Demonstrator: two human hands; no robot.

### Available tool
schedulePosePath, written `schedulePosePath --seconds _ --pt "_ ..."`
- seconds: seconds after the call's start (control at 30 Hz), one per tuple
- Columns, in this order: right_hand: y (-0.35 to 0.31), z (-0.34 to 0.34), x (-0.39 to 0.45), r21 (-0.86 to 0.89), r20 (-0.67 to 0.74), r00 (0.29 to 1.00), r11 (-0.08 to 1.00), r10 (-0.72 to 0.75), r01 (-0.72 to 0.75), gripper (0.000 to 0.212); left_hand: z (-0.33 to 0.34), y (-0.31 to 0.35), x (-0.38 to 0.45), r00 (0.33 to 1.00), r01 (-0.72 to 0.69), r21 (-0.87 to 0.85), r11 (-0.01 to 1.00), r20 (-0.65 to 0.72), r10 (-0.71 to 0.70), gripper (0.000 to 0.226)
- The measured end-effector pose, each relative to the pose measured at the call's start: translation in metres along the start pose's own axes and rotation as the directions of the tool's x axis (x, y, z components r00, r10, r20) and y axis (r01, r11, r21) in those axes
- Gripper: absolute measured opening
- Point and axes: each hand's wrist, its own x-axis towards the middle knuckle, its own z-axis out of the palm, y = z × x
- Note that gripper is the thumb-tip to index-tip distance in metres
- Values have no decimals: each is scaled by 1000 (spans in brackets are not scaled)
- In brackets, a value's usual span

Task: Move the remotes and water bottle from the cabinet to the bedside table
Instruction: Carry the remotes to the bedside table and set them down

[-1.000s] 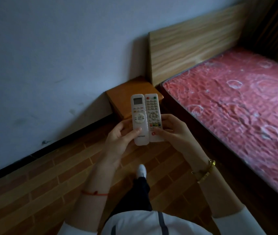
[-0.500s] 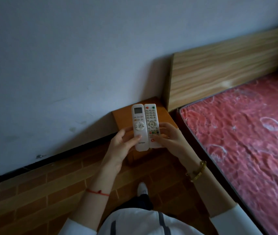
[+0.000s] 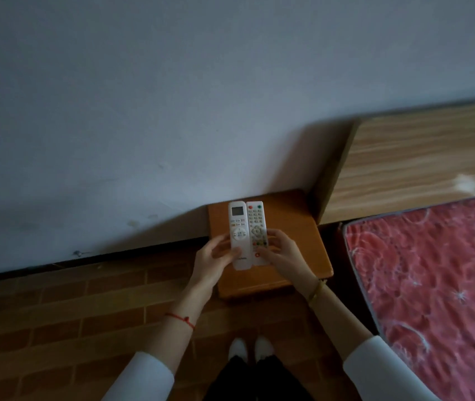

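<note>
Two white remotes are held side by side above the orange-brown bedside table (image 3: 297,235). The left remote (image 3: 238,224), with a small screen at its top, is gripped by my left hand (image 3: 211,260), thumb on its lower face. The right remote (image 3: 256,224), covered in coloured buttons, is gripped by my right hand (image 3: 284,253). Whether the remotes touch the tabletop I cannot tell. No water bottle or cabinet is in view.
The table stands against a grey wall (image 3: 143,111), with a wooden headboard (image 3: 418,157) and a red patterned mattress (image 3: 438,285) to its right. Brick-patterned floor (image 3: 57,314) lies in front. My white shoes (image 3: 249,347) stand just before the table.
I have walked up to the bedside table. The two remotes, held the same way, now hang over its top instead of short of it.
</note>
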Motion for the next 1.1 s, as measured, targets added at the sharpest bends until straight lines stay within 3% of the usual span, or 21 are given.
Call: schedulePosePath --seconds 0.33,0.57,0.8,1.1 --pt "114 22 153 -84 -15 981 977 196 -196 42 19 -97 144 983 146 -26 989 -108 -148 51" --pt "209 49 216 -234 -49 975 946 217 -223 34 22 -187 213 961 227 3 974 -164 -224 52" --pt "275 67 245 -313 -147 974 926 171 -210 30 26 -244 250 963 210 198 957 -210 -168 52" --pt "298 70 251 -430 -113 987 890 115 -153 18 27 -261 257 968 147 396 906 -244 -50 48"
